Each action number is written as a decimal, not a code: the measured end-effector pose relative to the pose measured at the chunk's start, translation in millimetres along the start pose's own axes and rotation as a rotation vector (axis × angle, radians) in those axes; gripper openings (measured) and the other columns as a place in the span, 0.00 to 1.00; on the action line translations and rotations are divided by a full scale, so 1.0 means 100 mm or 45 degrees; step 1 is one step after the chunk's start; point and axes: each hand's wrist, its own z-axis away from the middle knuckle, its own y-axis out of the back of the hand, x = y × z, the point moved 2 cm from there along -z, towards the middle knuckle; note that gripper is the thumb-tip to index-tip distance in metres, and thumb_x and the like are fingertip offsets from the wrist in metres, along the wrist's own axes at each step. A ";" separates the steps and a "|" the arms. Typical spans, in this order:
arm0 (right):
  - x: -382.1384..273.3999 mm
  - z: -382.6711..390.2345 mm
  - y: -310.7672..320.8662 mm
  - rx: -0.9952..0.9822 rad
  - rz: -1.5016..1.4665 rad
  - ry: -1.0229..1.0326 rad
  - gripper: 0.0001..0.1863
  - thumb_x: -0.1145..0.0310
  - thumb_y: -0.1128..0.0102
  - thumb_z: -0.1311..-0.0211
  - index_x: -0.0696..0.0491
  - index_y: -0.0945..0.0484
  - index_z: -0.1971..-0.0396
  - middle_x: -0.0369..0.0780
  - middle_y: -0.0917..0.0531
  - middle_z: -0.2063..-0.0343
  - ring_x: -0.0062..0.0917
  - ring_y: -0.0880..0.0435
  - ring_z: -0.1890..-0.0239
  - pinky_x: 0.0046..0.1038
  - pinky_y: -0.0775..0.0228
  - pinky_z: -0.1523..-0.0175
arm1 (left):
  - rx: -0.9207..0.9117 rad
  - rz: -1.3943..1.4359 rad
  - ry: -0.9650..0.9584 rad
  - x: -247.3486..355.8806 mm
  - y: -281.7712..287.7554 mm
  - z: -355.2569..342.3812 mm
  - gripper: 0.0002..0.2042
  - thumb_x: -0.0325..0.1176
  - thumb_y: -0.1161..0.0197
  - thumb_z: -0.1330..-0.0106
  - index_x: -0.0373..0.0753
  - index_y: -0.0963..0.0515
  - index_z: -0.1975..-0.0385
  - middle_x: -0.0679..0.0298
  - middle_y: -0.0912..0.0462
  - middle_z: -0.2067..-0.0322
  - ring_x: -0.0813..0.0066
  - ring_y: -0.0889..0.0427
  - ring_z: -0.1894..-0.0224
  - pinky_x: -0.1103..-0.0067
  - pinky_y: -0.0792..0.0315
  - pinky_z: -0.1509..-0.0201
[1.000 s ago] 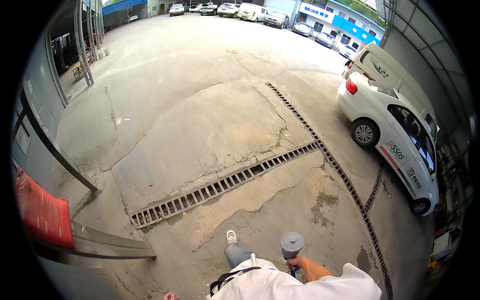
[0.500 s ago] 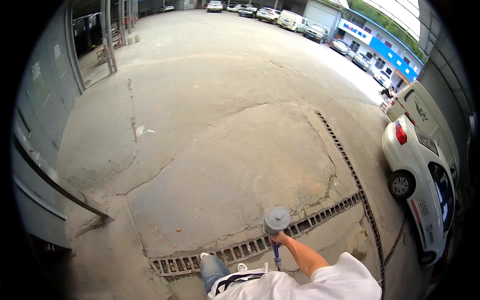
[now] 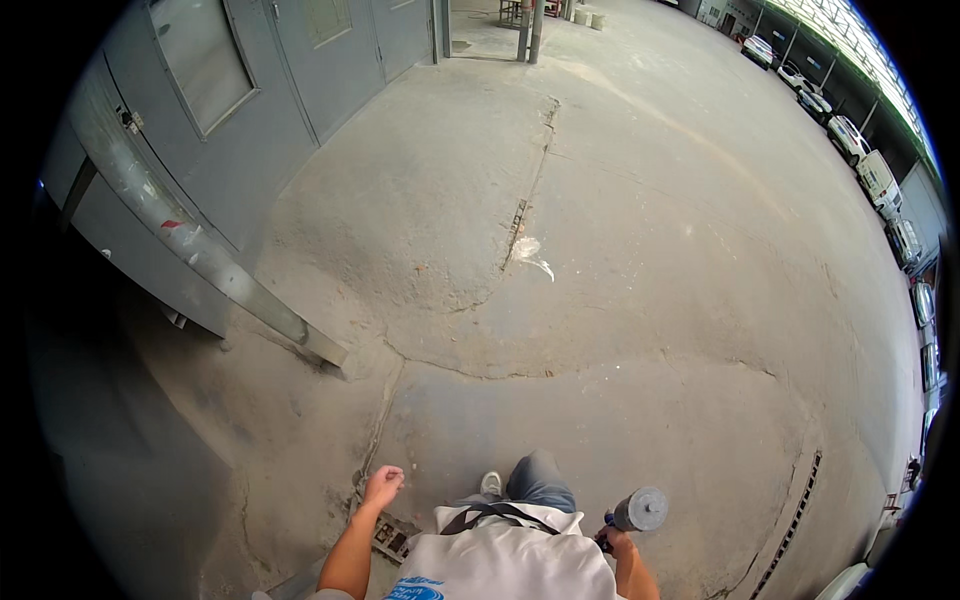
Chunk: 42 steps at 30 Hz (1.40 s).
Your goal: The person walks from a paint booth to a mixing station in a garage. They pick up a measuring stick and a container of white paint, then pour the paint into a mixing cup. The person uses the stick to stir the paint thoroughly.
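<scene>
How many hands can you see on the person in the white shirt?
2. The left hand is left of the white shirt, apparently holding nothing. The right hand is right of it, gripping the tool with the round grey cup. Neither is fully hidden.

1. Soft daylight covers the floor [image 3: 650, 300]; the roof [image 3: 862, 40] at upper right glares whitish.
2. Lower left sinks into deep shadow.
3. Fisheye distortion tilts the parked cars [image 3: 879, 184]; black fills the corners.

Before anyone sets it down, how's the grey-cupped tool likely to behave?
The grey-cupped tool may tip: its wide cup bulges beyond the right hand. Likely to roll if laid sideways, since the cup is round. Probably stiff: the cup's outline looks crisp. Weight unclear; contents hidden.
</scene>
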 end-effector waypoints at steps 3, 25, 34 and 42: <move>-0.71 -0.59 -0.16 -0.053 0.059 -0.221 0.02 0.75 0.40 0.46 0.56 0.24 0.73 0.44 0.18 0.78 0.34 0.15 0.75 0.35 0.19 0.70 | 0.022 0.018 -0.114 1.39 0.01 -1.25 0.10 0.32 0.37 0.33 0.36 0.21 0.56 0.63 0.15 0.64 0.76 0.15 0.66 0.79 0.23 0.62; -13.50 -2.18 -2.46 0.022 0.446 0.644 0.03 0.75 0.43 0.43 0.58 0.27 0.72 0.43 0.19 0.78 0.30 0.17 0.78 0.29 0.23 0.72 | 0.280 0.058 0.849 5.63 -0.70 -6.53 0.09 0.37 0.32 0.43 0.39 0.16 0.69 0.60 0.14 0.72 0.70 0.14 0.71 0.75 0.21 0.63; -15.23 -1.95 -3.39 0.070 0.242 -0.029 0.04 0.72 0.44 0.38 0.56 0.24 0.68 0.43 0.17 0.76 0.36 0.14 0.73 0.41 0.17 0.65 | 0.284 0.046 0.544 9.43 0.19 -10.11 0.11 0.36 0.37 0.36 0.35 0.17 0.62 0.61 0.13 0.70 0.72 0.14 0.73 0.76 0.21 0.63; -18.08 -2.68 -4.74 0.009 0.395 -0.204 0.04 0.71 0.41 0.41 0.55 0.21 0.73 0.41 0.16 0.76 0.32 0.15 0.75 0.36 0.22 0.69 | 0.384 -0.263 0.115 12.67 0.76 -13.84 0.12 0.39 0.37 0.36 0.39 0.17 0.61 0.58 0.13 0.63 0.69 0.13 0.64 0.73 0.21 0.57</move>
